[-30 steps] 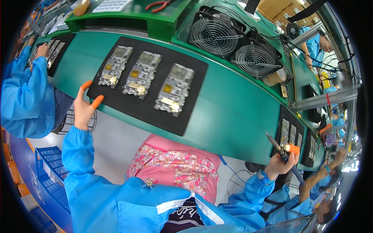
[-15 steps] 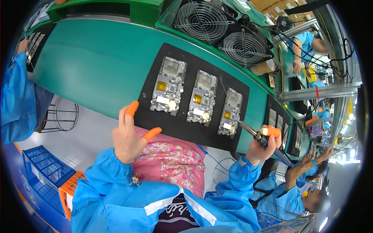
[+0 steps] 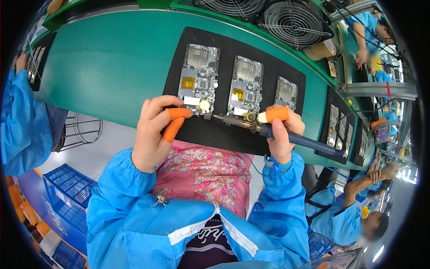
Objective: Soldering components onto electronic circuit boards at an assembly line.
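Note:
My left hand (image 3: pixel 150 130), with orange finger cots on thumb and index finger, pinches at the lower edge of the left circuit board (image 3: pixel 201 80). What lies between the fingertips is too small to make out. In my right hand (image 3: pixel 284 139) is a soldering iron (image 3: pixel 309 143). Its tip points left, just right of that board's bottom edge. The middle circuit board (image 3: pixel 246 83) lies behind the iron. A third circuit board (image 3: pixel 286 92) is partly covered by my right hand. All three rest on a black mat (image 3: pixel 226 51).
The mat lies on a green bench (image 3: pixel 112 58). Caged fans (image 3: pixel 293 22) and a brown roll (image 3: pixel 319 50) stand along its far side. More boards (image 3: pixel 340 130) lie farther right. Co-workers in blue sit on both sides. A blue crate (image 3: pixel 69 184) stands at lower left.
My right hand has brought the soldering iron left, from the third board towards the first. My left hand has moved up to the left board, its spread fingers closing into a pinch.

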Tool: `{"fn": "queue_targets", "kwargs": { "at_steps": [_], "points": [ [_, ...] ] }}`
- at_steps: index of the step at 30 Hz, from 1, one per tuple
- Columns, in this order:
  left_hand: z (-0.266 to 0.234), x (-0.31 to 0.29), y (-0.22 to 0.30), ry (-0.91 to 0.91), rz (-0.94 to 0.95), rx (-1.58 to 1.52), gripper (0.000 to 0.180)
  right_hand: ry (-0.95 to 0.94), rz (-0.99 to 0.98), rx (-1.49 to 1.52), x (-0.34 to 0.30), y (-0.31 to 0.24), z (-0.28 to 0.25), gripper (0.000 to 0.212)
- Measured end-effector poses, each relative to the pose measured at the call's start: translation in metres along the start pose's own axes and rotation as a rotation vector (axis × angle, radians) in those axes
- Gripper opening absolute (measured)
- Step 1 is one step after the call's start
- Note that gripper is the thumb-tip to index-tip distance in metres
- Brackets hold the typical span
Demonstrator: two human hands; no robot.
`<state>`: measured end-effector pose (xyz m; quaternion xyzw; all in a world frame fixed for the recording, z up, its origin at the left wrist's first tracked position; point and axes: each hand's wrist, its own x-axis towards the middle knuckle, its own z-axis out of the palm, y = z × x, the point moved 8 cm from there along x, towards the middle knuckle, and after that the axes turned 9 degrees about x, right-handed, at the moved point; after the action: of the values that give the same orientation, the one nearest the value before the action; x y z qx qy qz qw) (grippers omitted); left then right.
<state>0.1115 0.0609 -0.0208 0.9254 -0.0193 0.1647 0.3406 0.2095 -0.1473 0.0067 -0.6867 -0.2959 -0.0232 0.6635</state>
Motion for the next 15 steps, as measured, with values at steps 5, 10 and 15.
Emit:
{"fn": "queue_targets", "kwargs": {
  "at_steps": [5,10,15],
  "points": [
    [0.003,-0.006,-0.017,0.09,-0.323,-0.247,0.021,-0.099,0.132,-0.022,0.002,0.014,0.01,0.034],
    [0.001,0.001,0.013,0.001,-0.025,0.285,0.014,-0.071,0.136,-0.106,0.001,0.016,0.007,0.035],
    [0.0,-0.009,0.005,0.101,-0.144,0.081,0.021,-0.144,0.139,-0.128,0.004,0.014,0.016,0.036]
  ]
}}
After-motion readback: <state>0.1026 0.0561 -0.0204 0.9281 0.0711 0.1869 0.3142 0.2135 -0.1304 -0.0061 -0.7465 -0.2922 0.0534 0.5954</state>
